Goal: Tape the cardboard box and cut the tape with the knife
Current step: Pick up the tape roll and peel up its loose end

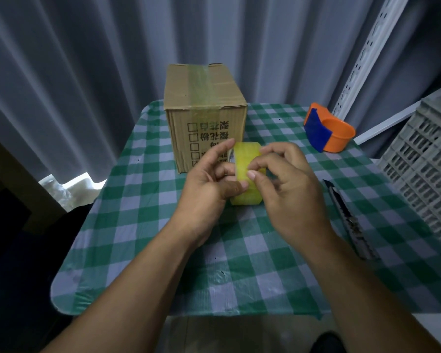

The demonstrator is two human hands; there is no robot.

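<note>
A brown cardboard box (204, 98) stands at the far middle of the table, with a strip of clear tape running over its top and down its front. In front of it I hold a yellowish roll of tape (245, 159) upright above the table. My left hand (209, 179) grips the roll from the left, fingers through its core. My right hand (285, 179) pinches the roll's outer face with thumb and fingertips. A black utility knife (346, 215) lies on the table to the right of my right hand, untouched.
An orange and blue tape dispenser (326, 129) sits at the far right of the green checked tablecloth (143, 225). A grey plastic crate (423, 159) stands at the right edge. Grey curtains hang behind the table.
</note>
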